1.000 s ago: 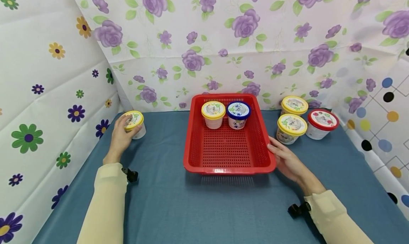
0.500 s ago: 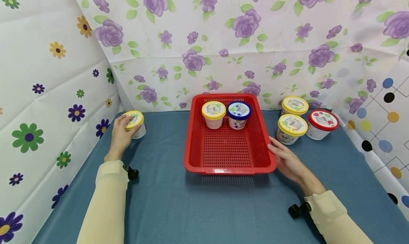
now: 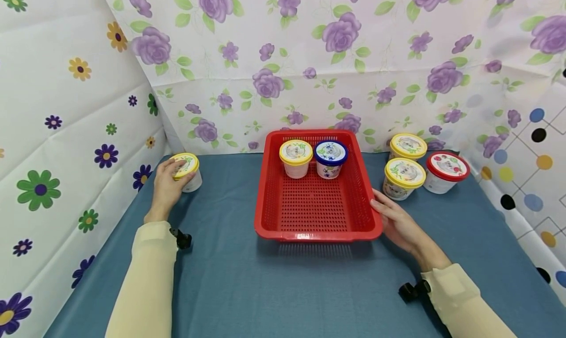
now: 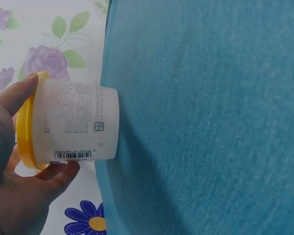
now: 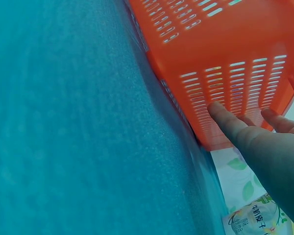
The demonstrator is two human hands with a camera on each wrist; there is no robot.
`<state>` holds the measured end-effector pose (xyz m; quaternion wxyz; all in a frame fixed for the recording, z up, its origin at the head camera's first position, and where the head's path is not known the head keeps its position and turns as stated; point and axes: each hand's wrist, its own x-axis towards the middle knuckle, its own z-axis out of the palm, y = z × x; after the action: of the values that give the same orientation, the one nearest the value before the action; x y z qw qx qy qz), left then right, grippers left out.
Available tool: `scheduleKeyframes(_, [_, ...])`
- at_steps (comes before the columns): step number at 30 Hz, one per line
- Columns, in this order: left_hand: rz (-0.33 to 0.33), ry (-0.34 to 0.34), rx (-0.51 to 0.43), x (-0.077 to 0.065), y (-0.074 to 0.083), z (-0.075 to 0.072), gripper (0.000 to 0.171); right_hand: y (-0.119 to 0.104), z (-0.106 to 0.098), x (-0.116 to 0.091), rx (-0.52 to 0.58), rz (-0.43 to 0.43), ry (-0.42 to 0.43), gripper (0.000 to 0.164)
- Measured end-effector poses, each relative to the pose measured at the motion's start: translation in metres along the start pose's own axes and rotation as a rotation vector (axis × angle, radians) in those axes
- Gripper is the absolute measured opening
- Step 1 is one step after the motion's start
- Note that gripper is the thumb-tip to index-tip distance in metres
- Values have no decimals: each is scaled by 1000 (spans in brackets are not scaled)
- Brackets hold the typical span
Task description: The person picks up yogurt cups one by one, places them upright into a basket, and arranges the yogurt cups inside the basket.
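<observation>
On the left side of the blue cloth, my left hand (image 3: 167, 185) grips a white food tub with a yellow lid (image 3: 191, 181). The left wrist view shows the thumb and fingers around the lid end of this tub (image 4: 73, 120), its printed text and barcode facing the camera. My right hand (image 3: 400, 225) holds the right rim of a red plastic basket (image 3: 318, 236). In the right wrist view, its fingers (image 5: 230, 122) lie against the slotted outer wall of the basket. Inside, at the back, stand a yellow-lidded tub (image 3: 296, 158) and a blue-lidded tub (image 3: 329, 158).
Right of the basket stand two yellow-lidded tubs, one at the front (image 3: 403, 178) and one behind it (image 3: 408, 145). Beside them is a larger red-lidded tub (image 3: 446, 172). Floral sheeting (image 3: 247, 97) rises behind the table and on both sides.
</observation>
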<state>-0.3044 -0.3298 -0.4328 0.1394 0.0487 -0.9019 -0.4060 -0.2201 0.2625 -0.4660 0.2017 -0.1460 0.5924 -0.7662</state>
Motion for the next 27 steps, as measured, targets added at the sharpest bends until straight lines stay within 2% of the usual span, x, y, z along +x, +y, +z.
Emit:
scheduleKeyframes(11, [-19, 11, 9, 1, 1, -2, 59, 0, 0, 0, 6, 3, 3, 57])
scheduleKeyframes(17, [5, 19, 21, 1, 2, -5, 59, 1, 0, 0, 5, -3, -4, 56])
scheduleKeyframes(27, [26, 11, -6, 3, 18, -7, 61, 1, 0, -1, 12, -11, -14, 56])
